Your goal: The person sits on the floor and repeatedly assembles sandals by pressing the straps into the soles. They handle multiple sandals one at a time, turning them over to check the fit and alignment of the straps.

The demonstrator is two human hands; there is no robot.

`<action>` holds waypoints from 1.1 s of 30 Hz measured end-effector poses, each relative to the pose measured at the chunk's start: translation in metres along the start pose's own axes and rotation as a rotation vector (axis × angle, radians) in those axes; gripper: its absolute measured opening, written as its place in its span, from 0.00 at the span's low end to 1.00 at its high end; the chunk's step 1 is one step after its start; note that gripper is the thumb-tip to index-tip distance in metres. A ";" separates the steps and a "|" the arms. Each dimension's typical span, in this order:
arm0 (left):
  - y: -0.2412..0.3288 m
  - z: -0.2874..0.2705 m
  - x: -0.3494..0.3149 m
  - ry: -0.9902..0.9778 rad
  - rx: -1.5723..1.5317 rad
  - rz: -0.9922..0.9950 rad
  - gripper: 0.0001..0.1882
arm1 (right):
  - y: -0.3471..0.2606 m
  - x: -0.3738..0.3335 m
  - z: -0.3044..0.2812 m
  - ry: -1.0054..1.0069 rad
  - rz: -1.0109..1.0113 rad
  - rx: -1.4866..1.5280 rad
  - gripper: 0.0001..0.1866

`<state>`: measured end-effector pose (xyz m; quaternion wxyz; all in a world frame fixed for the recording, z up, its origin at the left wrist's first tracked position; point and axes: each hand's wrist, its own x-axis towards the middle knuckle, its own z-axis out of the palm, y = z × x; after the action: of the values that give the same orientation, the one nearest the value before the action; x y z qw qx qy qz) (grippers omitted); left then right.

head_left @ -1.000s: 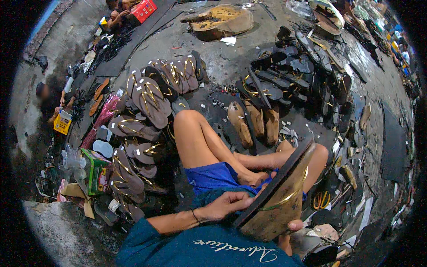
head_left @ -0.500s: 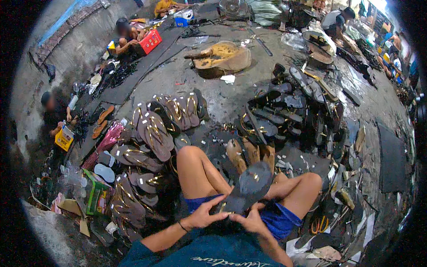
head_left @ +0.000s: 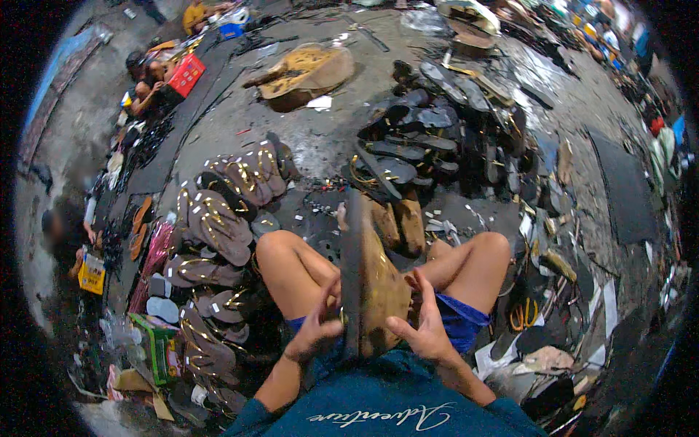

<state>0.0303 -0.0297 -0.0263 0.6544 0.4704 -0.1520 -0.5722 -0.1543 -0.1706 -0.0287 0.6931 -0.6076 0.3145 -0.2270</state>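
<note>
A dark sandal sole (head_left: 354, 277) is turned up on its edge in front of my lap. Against its right side is a tan, wood-like shoe last (head_left: 386, 302). My left hand (head_left: 317, 324) is at the sole's left side, its fingers curled in toward it and slightly blurred. On the other side my right hand (head_left: 426, 324) grips the last, thumb on the near part and fingers farther up. Just beyond, between my knees, more tan lasts (head_left: 409, 226) lie on the floor.
Finished-looking brown sandals with gold straps (head_left: 218, 222) are lined up at left. A heap of dark sandals (head_left: 415, 149) lies ahead on the right. Farther off are a worn wooden block (head_left: 309, 73) and a red crate (head_left: 186, 75) beside a seated person. Scraps (head_left: 546, 360) litter the right.
The sandal has been tipped from lying flat, sole face up, to standing on edge, so the tan last shows. My hands have moved apart to its two sides. The view has shifted right.
</note>
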 end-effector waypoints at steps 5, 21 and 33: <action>-0.016 0.012 0.099 -0.099 -0.515 0.046 0.35 | -0.006 0.015 0.007 0.061 -0.084 -0.179 0.37; -0.020 0.015 0.117 -0.434 -1.227 -0.171 0.43 | -0.026 0.124 -0.043 0.265 -0.354 -0.482 0.24; 0.022 -0.036 0.107 0.379 0.272 0.101 0.19 | 0.038 0.263 -0.040 -0.087 -0.185 -0.490 0.40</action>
<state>0.1025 -0.1115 -0.0635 0.6298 0.6449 -0.1254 -0.4145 -0.0012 -0.3760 -0.1106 0.5144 -0.7927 0.2732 -0.1801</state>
